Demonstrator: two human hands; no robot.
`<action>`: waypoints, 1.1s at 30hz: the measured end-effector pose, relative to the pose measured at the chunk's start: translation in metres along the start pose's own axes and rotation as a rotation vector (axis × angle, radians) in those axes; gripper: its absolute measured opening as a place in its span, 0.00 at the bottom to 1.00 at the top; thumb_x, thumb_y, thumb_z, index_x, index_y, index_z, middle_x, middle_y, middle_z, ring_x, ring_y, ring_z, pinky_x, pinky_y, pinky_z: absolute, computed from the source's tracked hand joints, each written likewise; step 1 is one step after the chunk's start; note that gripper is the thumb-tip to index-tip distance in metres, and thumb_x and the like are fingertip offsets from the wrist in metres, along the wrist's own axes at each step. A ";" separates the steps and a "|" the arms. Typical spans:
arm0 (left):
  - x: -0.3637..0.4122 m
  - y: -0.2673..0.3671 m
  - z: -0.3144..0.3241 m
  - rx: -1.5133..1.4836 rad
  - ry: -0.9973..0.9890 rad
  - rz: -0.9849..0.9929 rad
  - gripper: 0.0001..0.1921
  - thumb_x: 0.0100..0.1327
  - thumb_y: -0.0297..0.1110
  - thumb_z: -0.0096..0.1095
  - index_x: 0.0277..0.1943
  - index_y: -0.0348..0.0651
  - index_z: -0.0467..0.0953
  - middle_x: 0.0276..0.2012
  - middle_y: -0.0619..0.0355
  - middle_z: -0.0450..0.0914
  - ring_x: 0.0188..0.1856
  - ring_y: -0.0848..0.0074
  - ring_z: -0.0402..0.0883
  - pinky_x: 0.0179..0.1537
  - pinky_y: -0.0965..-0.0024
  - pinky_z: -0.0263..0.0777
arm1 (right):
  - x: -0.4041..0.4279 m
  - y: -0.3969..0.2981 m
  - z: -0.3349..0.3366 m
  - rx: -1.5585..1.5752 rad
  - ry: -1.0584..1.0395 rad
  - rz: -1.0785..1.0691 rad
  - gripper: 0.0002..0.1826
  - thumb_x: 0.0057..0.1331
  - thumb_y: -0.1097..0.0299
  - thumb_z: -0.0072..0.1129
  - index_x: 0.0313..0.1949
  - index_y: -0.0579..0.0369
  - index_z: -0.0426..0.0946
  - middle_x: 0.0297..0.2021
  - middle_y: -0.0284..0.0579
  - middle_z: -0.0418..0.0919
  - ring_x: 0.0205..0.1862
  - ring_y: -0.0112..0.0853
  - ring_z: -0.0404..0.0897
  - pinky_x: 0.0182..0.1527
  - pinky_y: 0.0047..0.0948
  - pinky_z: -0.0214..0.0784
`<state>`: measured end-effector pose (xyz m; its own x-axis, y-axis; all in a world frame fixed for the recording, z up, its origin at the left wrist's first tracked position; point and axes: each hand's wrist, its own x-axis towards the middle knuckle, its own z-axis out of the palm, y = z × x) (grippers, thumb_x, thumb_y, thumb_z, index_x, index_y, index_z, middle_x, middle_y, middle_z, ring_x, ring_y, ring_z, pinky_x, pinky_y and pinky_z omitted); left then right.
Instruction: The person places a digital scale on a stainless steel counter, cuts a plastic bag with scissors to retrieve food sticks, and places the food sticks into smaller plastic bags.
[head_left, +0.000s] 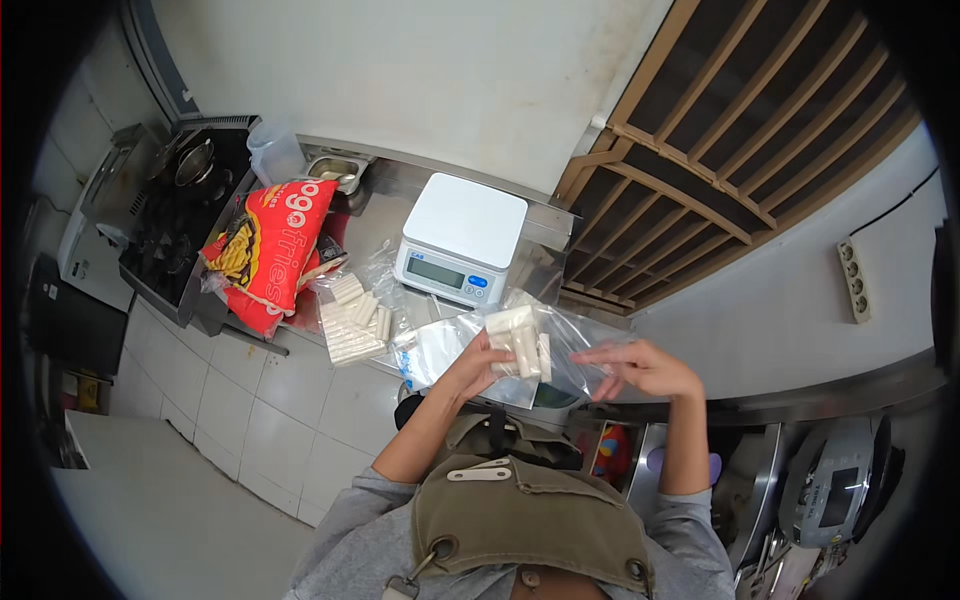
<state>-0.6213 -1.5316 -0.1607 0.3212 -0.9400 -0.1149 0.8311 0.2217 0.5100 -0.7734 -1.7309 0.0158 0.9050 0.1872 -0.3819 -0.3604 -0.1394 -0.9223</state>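
My left hand (476, 366) grips a clear plastic bag (574, 341) holding several pale, stick-shaped pieces (525, 349). At the bag's other end, my right hand (637, 367) touches the loose film with its fingers extended; whether they pinch it is unclear. Just beyond the bag stands a white CAS digital scale (465, 225), its platform bare. Left of my hands, another clear bag (356, 322) of similar pale sticks lies at the counter's edge. A flat, shiny plastic packet (439, 345) with blue print lies between the two bags.
A red bag of fries (277, 247) lies on the steel counter (379, 214). Behind it are a translucent plastic jug (275, 150) and a small metal pan (337, 171). A black stove (187, 202) stands far left. At the lower right is a grey rice cooker (832, 484).
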 end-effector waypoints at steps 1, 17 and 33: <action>-0.001 -0.003 0.000 0.023 -0.015 0.004 0.35 0.53 0.16 0.59 0.64 0.42 0.55 0.56 0.53 0.69 0.56 0.67 0.73 0.54 0.64 0.72 | 0.003 0.009 0.003 -0.056 0.073 0.101 0.24 0.59 0.81 0.38 0.54 0.56 0.71 0.46 0.44 0.77 0.34 0.26 0.80 0.34 0.22 0.71; -0.007 -0.019 0.035 0.447 0.068 0.096 0.54 0.39 0.15 0.72 0.66 0.52 0.45 0.54 0.54 0.64 0.57 0.69 0.65 0.56 0.66 0.67 | 0.024 0.081 0.034 -0.314 0.280 -0.082 0.22 0.72 0.56 0.33 0.58 0.49 0.69 0.31 0.47 0.74 0.29 0.36 0.72 0.35 0.32 0.66; -0.012 -0.054 0.004 0.037 0.019 -0.189 0.37 0.53 0.27 0.64 0.64 0.43 0.53 0.57 0.52 0.67 0.56 0.64 0.72 0.52 0.59 0.73 | 0.009 0.060 0.029 -0.365 0.313 -0.031 0.14 0.59 0.72 0.55 0.47 0.52 0.76 0.21 0.36 0.71 0.22 0.22 0.66 0.27 0.23 0.62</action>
<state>-0.6717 -1.5329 -0.1829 0.1692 -0.9590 -0.2275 0.8606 0.0313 0.5083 -0.7929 -1.7098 -0.0443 0.9589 -0.0976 -0.2665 -0.2799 -0.4810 -0.8308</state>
